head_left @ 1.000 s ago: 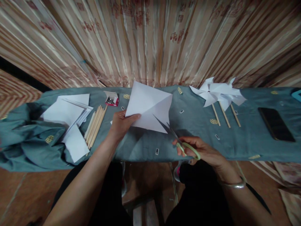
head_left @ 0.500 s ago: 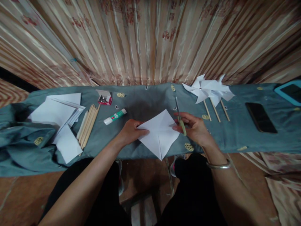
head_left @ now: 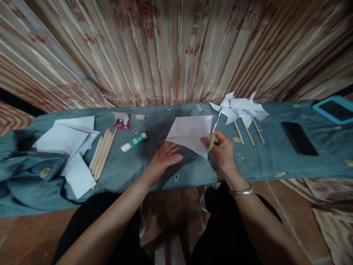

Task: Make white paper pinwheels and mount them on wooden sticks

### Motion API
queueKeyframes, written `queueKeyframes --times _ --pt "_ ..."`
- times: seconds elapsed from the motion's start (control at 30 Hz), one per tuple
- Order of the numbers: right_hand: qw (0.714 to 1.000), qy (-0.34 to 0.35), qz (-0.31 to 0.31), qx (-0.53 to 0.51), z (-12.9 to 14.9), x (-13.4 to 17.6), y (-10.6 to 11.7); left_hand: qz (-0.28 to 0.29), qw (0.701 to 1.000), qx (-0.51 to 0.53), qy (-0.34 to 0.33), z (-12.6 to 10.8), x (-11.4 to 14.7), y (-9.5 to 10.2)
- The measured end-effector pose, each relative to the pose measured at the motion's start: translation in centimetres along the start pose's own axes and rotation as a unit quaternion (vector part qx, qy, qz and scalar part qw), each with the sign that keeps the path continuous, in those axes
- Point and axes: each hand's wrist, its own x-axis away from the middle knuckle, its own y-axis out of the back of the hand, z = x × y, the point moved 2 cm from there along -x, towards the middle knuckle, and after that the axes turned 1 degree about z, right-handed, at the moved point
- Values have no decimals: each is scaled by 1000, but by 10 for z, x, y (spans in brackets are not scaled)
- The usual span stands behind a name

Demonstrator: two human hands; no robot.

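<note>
A creased white sheet of paper (head_left: 190, 133) is raised above the cloth in front of me. My right hand (head_left: 220, 149) pinches the sheet's right edge with the thumb. The same hand keeps hold of scissors (head_left: 211, 141) with pale green handles, their blades pointing up and away from me. At the sheet's lower left edge is my left hand (head_left: 167, 158), thumb and fingers apart, not gripping the paper. Whether its fingertips touch the sheet I cannot tell. Three white paper pinwheels (head_left: 237, 108) on wooden sticks lie beyond my right hand.
Left of my hands lie a glue stick (head_left: 134, 142), a small open box (head_left: 121, 120) of metal pieces, several wooden sticks (head_left: 103, 154) and white paper sheets (head_left: 66, 134). A phone (head_left: 299, 138) and a blue-framed device (head_left: 335, 109) lie at the right. A curtain (head_left: 165, 55) hangs behind.
The sheet has turned and moved away from me. My left hand has let go of its left corner and its fingers have opened. The right hand still holds the scissors and the paper's edge.
</note>
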Motion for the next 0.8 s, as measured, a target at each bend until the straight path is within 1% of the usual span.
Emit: queueKeyframes --times 0.1,0.17,0.2,0.3,0.33,0.4,0.5,0.6,0.7,0.8 --pt "1000 -2 20 5 -2 5 -14 35 999 0 6 10 5 -21" --pt "999 -15 35 9 -3 9 -24 16 1000 17 2 12 5 -29" --pt "999 -23 42 6 -3 12 -29 -9 1000 23 1 11 4 -30" --pt "997 -53 54 -32 -3 17 -40 -97 995 27 -13 10 0 -24" --pt "995 -63 58 -49 -3 18 -43 -118 992 23 -24 10 -2 -20" --pt "992 -77 65 -73 -2 19 -46 -142 989 10 -44 9 -4 -12" --pt "991 -75 66 -83 0 21 -47 -154 986 -10 -57 7 -5 -4" --pt "991 -66 73 -89 2 23 -46 -154 985 -16 -77 2 -5 0" --pt "991 -66 93 -70 5 28 -43 -159 983 -17 -94 -6 -5 2" --pt "987 -83 130 -39 6 36 -40 -188 977 -7 -99 -13 -6 7"
